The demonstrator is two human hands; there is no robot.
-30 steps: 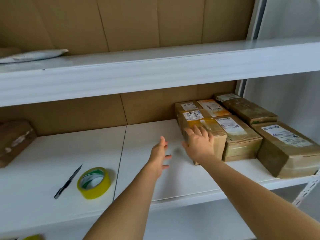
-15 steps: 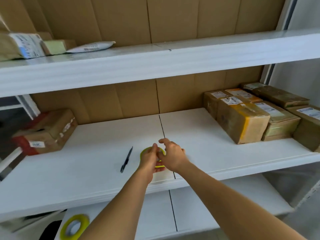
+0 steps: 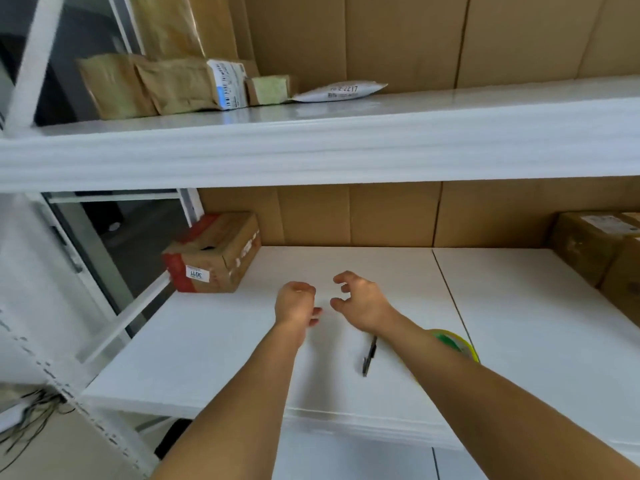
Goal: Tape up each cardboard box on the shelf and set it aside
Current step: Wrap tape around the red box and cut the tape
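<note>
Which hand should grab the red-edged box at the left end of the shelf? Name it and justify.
Left. The left hand is nearer the red-edged box; the right hand would have to cross over it. Both hands hold nothing.

Ahead of my fingers, the white shelf point(image 3: 346, 261) runs bare across the middle of the frame to the cardboard back wall point(image 3: 381, 216). At centre left the red-marked box point(image 3: 214, 254) blocks the way. At the right edge a cluster of brown boxes point(image 3: 595, 247) closes that side. Under my right forearm at lower right lie the pen point(image 3: 370, 355) and the yellow tape roll point(image 3: 457, 344). Overhead, the upper shelf's edge point(image 3: 311, 150) limits height.
</note>
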